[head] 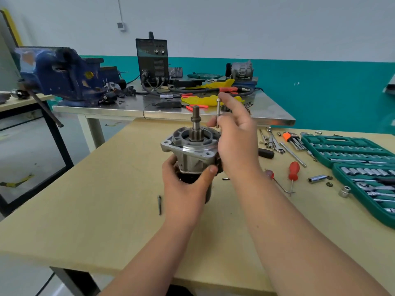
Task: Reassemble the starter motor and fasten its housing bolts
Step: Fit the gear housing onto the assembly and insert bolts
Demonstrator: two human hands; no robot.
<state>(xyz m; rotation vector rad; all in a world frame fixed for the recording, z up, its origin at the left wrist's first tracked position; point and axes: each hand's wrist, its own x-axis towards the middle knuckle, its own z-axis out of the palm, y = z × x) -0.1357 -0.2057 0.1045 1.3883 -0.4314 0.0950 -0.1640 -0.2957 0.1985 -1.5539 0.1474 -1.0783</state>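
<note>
The starter motor (188,146) stands upright on the wooden table (96,199), its grey aluminium housing and pinion shaft pointing up. My left hand (186,180) grips the dark motor body below the housing. My right hand (235,133) holds a long housing bolt (218,112) upright between its fingers, just above the right edge of the housing flange. A second long bolt (159,205) lies on the table to the left of my left wrist. The lower part of the motor is hidden behind my left hand.
An open green socket set (359,163) lies at the right, with loose sockets, hex keys, a red-handled pick (293,169) and a ratchet extension beside it. Behind stands a steel table with a blue vise (62,73), a welder (152,60) and yellow cloth.
</note>
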